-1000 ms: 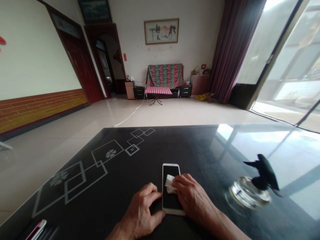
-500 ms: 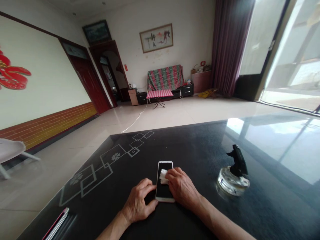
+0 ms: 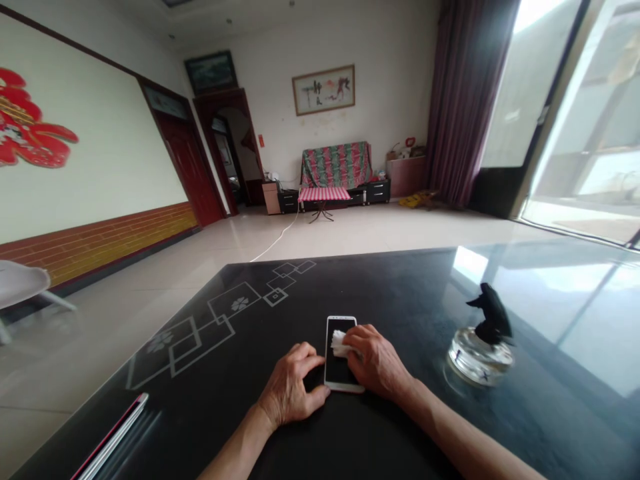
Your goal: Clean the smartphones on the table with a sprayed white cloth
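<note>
A white-framed phone (image 3: 339, 368) lies face up on the glossy black surface (image 3: 400, 293), close to the near edge and right in front of the person, its dark screen pointing lengthwise toward 12 o'clock. The right hand (image 3: 379, 363) comes in from 4 o'clock and covers the phone's right side. Its grip is closed on a small white wad (image 3: 339, 345) of tissue or cloth, pressed against the upper half of the screen. The left hand (image 3: 294, 392) lies flat on the surface at the phone's 8 o'clock, grip loose and holding nothing, with the fingers against the left edge and the thumb touching the lower left corner. Well apart at 3 o'clock stands a clear glass ashtray (image 3: 479, 363) with a black bird-shaped piece (image 3: 493, 320) on top. Far off at 8 o'clock, by the surface's edge, lies a second phone (image 3: 114, 439) with a pink rim.
</note>
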### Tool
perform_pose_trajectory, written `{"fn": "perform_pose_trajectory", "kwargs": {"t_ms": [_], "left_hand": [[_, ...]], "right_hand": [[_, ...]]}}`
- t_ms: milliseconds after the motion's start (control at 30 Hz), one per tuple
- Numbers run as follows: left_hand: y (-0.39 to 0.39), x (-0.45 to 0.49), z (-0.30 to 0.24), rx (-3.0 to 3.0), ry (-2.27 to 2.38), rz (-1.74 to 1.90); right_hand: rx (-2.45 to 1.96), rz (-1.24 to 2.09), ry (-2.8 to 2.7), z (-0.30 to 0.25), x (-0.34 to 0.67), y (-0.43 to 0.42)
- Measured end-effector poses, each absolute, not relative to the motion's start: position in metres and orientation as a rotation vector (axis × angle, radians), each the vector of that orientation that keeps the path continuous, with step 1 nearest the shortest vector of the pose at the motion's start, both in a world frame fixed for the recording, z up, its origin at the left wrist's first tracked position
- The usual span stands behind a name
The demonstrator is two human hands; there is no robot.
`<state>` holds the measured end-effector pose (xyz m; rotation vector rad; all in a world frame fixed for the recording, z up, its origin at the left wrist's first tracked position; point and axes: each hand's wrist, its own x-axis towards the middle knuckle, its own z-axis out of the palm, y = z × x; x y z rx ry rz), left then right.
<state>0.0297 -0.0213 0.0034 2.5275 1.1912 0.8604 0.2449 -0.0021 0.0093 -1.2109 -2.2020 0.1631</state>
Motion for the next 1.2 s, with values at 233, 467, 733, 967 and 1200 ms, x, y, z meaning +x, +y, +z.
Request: {"fn": "perform_pose_trajectory", "kwargs": {"t_ms": [233, 467, 733, 967, 1200], "left_hand": [[-0.021, 0.031, 0.0, 2.517, 1.21, 0.89], [-0.02, 0.031, 0.002, 2.503, 1.204, 0.857], [-0.018, 0.029, 0.002, 2.478, 1.188, 0.86], [-0.018, 0.029, -0.001, 2.489, 1.18, 0.874], [-0.017, 0.028, -0.001, 2.522, 1.167, 0.886]], "right_hand": [[-1.19, 0.179, -2.205, 0.008, 0.246, -0.003], [-1.194, 0.182, -2.231, 0.01, 0.245, -0.001], [-1.181, 0.117, -2.254, 0.005, 0.247, 0.006], [-1.19, 0.069, -2.247, 0.005, 0.251, 0.011], [-1.198, 0.017, -2.226, 0.001, 0.253, 0.013]]}}
